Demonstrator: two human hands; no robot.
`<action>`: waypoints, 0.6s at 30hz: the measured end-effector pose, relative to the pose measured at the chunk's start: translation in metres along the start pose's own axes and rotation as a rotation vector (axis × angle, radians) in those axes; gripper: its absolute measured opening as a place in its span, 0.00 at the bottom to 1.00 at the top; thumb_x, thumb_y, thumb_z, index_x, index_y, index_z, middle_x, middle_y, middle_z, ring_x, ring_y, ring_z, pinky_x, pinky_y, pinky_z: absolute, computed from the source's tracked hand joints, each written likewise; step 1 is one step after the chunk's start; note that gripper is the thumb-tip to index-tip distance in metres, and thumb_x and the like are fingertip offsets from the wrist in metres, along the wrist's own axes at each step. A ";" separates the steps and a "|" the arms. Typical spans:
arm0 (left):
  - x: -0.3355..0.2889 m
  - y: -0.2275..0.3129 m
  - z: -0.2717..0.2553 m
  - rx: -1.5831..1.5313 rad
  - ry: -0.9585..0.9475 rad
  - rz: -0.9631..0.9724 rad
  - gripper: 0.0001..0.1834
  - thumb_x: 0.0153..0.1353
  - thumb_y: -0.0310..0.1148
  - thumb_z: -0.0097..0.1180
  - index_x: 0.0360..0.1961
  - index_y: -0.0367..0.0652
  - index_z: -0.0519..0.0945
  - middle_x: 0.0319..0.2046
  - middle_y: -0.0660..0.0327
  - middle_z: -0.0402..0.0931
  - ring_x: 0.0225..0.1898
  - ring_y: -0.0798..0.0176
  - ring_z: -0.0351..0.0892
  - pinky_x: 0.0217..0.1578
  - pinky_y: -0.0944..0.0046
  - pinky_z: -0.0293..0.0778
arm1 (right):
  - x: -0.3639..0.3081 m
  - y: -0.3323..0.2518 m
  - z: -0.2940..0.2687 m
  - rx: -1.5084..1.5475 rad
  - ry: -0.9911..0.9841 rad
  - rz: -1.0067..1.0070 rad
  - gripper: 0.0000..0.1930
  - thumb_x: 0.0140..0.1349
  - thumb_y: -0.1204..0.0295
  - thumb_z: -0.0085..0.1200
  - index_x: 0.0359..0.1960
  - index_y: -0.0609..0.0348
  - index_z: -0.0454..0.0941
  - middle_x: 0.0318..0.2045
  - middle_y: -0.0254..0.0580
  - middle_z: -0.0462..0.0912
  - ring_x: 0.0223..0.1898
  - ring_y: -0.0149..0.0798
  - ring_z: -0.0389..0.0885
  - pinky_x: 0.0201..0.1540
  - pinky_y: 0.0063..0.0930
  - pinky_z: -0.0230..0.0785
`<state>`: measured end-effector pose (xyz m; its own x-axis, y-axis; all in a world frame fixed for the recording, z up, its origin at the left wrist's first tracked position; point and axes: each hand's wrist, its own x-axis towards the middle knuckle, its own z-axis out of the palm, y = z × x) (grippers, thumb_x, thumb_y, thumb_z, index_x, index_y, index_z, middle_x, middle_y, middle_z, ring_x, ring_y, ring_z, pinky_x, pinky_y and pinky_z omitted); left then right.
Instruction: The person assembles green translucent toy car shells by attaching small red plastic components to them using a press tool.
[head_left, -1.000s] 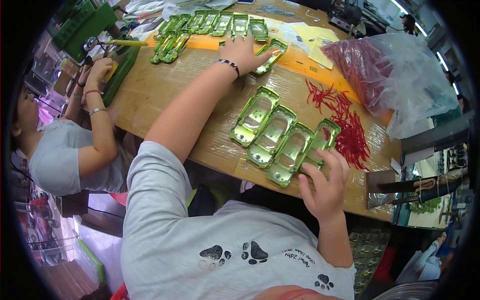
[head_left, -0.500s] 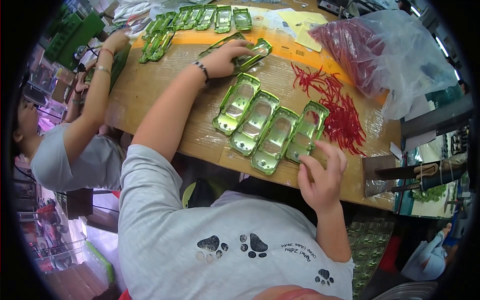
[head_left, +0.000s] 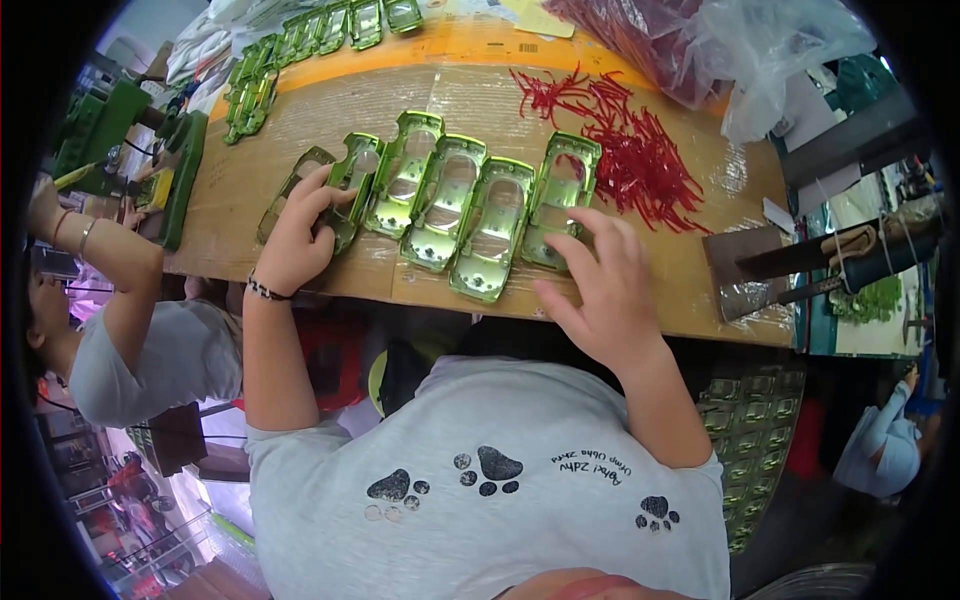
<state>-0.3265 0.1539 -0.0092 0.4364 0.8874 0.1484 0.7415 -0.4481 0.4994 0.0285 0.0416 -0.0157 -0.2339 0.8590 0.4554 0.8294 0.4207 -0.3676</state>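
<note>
A row of shiny green toy car body shells [head_left: 447,202] lies on the cardboard-covered table, hollow sides up, close in front of me. My left hand [head_left: 300,236] grips a green shell [head_left: 358,165] at the row's left end, with a second shell [head_left: 283,195] under and beside the fingers. My right hand [head_left: 607,280] is at the near end of the rightmost shell [head_left: 562,187]. Its fingers are apart and bent, with the fingertips at or just over the shell's edge; whether they touch cannot be told. Nothing is held in it.
Thin red strips [head_left: 640,150] lie in a loose pile beyond the right hand. A clear bag of red strips [head_left: 660,45] stands behind them. More green shells [head_left: 300,40] line the far left. A metal bracket [head_left: 745,270] juts at the right edge; a co-worker [head_left: 150,330] sits left.
My left hand has drawn back toward me, bringing two shells to the left end of the row. My right hand stays by the rightmost shell. The view has shifted.
</note>
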 end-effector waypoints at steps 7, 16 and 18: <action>-0.007 0.036 0.013 -0.086 0.148 0.123 0.37 0.42 0.17 0.42 0.60 0.40 0.69 0.68 0.46 0.56 0.71 0.45 0.52 0.68 0.53 0.51 | -0.008 0.004 0.007 0.073 0.010 -0.036 0.16 0.53 0.66 0.64 0.39 0.59 0.75 0.46 0.44 0.72 0.48 0.48 0.71 0.51 0.42 0.64; 0.022 0.026 0.016 -0.506 0.223 0.098 0.39 0.44 0.20 0.46 0.64 0.39 0.64 0.68 0.52 0.57 0.70 0.52 0.54 0.68 0.54 0.51 | -0.020 0.010 0.001 0.286 0.135 0.023 0.13 0.49 0.74 0.66 0.34 0.60 0.75 0.38 0.44 0.73 0.43 0.49 0.72 0.46 0.39 0.67; 0.025 0.020 0.014 -0.839 0.282 -0.103 0.36 0.49 0.20 0.46 0.64 0.37 0.63 0.67 0.54 0.58 0.69 0.53 0.56 0.65 0.55 0.58 | -0.020 0.013 0.001 0.285 0.170 0.006 0.13 0.49 0.75 0.66 0.34 0.60 0.75 0.38 0.44 0.73 0.43 0.49 0.72 0.46 0.39 0.67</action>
<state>-0.2940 0.1656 -0.0072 0.1642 0.9622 0.2173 0.1049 -0.2360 0.9661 0.0429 0.0304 -0.0306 -0.1219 0.8109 0.5723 0.6498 0.5011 -0.5716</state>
